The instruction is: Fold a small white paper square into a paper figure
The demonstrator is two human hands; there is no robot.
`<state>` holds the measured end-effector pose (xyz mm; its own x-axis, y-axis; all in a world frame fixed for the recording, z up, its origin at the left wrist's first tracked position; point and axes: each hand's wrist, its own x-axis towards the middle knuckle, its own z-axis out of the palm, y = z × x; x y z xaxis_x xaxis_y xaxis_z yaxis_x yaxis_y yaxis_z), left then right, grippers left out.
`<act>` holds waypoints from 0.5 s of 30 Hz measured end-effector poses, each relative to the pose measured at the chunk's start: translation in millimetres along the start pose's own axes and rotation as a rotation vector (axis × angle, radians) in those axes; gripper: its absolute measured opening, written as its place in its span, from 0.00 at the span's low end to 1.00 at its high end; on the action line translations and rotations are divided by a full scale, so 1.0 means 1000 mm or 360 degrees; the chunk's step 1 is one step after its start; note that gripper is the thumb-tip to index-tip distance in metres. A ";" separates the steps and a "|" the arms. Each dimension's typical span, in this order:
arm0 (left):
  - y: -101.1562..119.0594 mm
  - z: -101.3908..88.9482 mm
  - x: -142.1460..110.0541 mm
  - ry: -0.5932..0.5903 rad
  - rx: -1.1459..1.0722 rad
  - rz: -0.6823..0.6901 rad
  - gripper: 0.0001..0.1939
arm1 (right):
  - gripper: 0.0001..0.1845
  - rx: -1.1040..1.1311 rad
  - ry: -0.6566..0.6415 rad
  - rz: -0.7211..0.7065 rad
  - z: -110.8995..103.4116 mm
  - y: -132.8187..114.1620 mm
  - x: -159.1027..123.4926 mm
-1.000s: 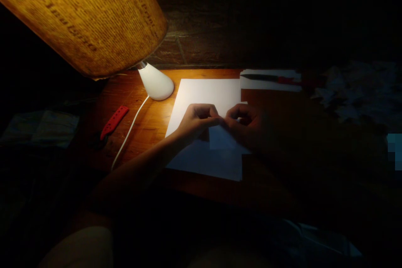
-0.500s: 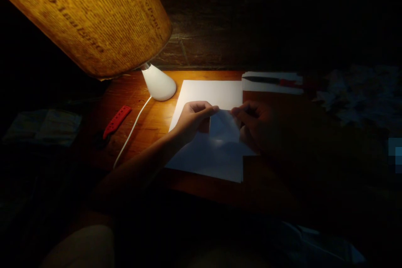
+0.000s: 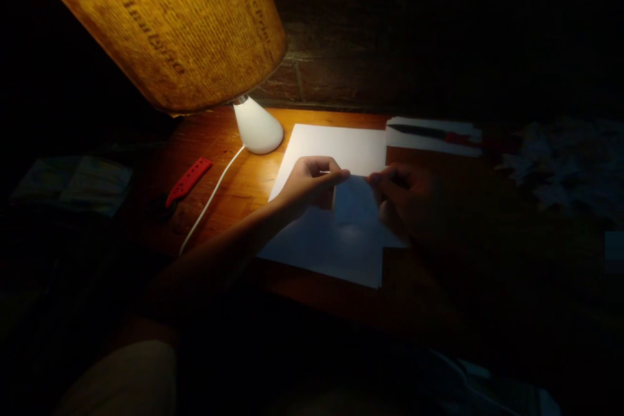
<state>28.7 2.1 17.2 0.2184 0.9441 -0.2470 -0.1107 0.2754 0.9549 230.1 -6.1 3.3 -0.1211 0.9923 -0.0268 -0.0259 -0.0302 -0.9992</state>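
Between my two hands is a small piece of white paper (image 3: pixel 355 198), its surface in shadow. My left hand (image 3: pixel 316 181) pinches its upper left corner between thumb and fingers. At the upper right corner, my right hand (image 3: pixel 400 192) grips it the same way; much of this hand is lost in the dark. Below them a larger white sheet (image 3: pixel 336 143) lies on the wooden table, bright at its far part and shaded at its near part. How the small piece is folded I cannot tell.
A lamp with a printed yellow shade (image 3: pixel 195 19) and white base (image 3: pixel 258 127) stands at left, its cord (image 3: pixel 209 208) running forward. A red-handled tool (image 3: pixel 188 182) lies beside it. At back right, a red-and-black knife (image 3: pixel 429 133) rests on paper slips (image 3: pixel 424 148); folded paper pieces (image 3: pixel 570 162) are heaped farther right.
The whole view has shifted, so things appear slightly farther right. Both hands keep their pinch on the small paper, with little change in their pose.
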 end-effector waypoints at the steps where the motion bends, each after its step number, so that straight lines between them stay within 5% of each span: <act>1: 0.000 0.000 0.000 -0.0029 0.0037 0.0014 0.26 | 0.22 -0.0030 -0.0003 -0.0008 0.001 0.000 -0.001; 9: -0.002 0.005 0.001 -0.0136 0.0299 0.0170 0.23 | 0.15 -0.0229 -0.0090 -0.0159 0.003 0.001 -0.001; 15: -0.002 0.006 -0.001 -0.0143 0.0339 0.0194 0.24 | 0.20 -0.0218 -0.0097 -0.0166 0.001 0.000 0.000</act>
<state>34.7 -0.9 16.6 0.3024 0.9454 -0.1216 0.0629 0.1075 0.9922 228.9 -6.5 2.9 -0.1848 0.9799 0.0748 0.0934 0.0932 -0.9913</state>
